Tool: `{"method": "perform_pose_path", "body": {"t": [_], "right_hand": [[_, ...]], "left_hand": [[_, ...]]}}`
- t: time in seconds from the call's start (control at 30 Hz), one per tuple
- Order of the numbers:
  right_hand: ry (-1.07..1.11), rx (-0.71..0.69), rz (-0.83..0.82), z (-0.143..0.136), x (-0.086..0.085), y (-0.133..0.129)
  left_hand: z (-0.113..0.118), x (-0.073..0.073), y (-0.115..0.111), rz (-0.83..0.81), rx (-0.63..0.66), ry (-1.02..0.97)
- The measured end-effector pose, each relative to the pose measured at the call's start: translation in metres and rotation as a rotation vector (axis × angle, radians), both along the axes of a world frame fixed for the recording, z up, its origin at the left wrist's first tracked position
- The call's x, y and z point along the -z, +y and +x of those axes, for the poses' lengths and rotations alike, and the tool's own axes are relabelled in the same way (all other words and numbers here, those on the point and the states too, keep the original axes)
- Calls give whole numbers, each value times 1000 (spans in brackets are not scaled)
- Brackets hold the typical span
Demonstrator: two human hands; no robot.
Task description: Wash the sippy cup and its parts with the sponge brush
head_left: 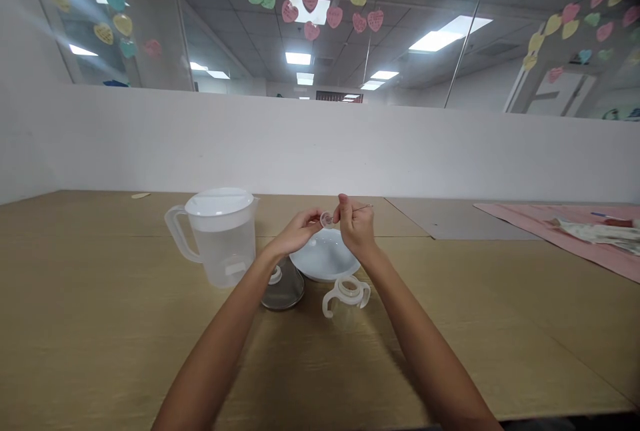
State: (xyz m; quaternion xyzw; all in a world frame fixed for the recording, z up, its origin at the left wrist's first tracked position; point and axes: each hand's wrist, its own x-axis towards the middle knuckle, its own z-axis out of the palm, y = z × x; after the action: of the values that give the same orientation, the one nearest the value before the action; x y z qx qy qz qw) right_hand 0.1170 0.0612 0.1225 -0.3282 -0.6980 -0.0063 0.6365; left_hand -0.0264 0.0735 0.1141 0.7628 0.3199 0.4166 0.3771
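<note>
Over a white bowl (325,259), my left hand (299,231) pinches a small clear round piece (327,220). My right hand (356,223) is closed round a thin rod (364,207), whose one end sticks out to the right; its other end is at the clear piece. Below the bowl stands a clear bottle with a white two-handled collar (349,291), its top open. A dark round metal dish (284,288) lies partly under my left forearm, with a small white ring (275,276) on it.
A lidded translucent pitcher (225,244) stands left of the bowl, its handle to the left. A flat pale piece (141,196) lies at the back left. On the far right, a pink cloth (550,224) holds a whitish cloth (600,234). A white wall (320,148) borders the table.
</note>
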Motion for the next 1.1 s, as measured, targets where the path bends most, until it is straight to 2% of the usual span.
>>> {"method": "perform_pose_path", "body": {"t": [0.17, 0.3, 0.4, 0.67, 0.73, 0.9, 0.97, 1.1], "right_hand": [[-13, -51, -165, 7, -3, 3], [-38, 40, -121, 15, -13, -5], [-73, 92, -112, 14, -16, -9], [-252, 107, -270, 3, 1, 2], [-232, 140, -239, 3, 1, 1], [-172, 349, -88, 5, 0, -1], [-194, 335, -56, 4, 2, 2], [-242, 186, -61, 5, 3, 8]], "left_hand": [[4, 9, 6, 39, 57, 9], [6, 14, 8, 26, 66, 97], [8, 16, 9, 60, 46, 81], [19, 15, 5, 42, 113, -77], [19, 12, 4, 64, 89, -116], [18, 6, 1, 126, 39, -93], [19, 4, 0, 130, 32, -101], [19, 1, -4, 134, 32, -93]]}}
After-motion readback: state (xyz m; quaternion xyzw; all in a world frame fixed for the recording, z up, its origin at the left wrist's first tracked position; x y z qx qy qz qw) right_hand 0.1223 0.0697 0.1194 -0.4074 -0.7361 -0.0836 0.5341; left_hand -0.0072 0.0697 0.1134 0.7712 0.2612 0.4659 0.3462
